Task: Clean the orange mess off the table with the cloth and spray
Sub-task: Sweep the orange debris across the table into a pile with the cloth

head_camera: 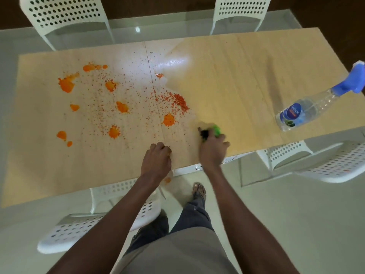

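Note:
Orange blobs [66, 85] and fine orange specks cover the left and middle of the pale wooden table [237, 76]. A denser heap of orange crumbs [179, 100] lies near the middle. My right hand [212, 149] is closed on a green and black cloth [216, 129], pressed to the table just right of the mess. Near the front edge, my left hand [158, 157] rests on the table with its fingers curled, and nothing shows in it. A clear spray bottle [308, 107] with a blue trigger stands at the table's right end.
White perforated chairs stand around the table: two at the far side [65, 14], one at the right [339, 165], one by my legs [83, 228]. A small orange spot [167, 179] lies on the floor below the front edge.

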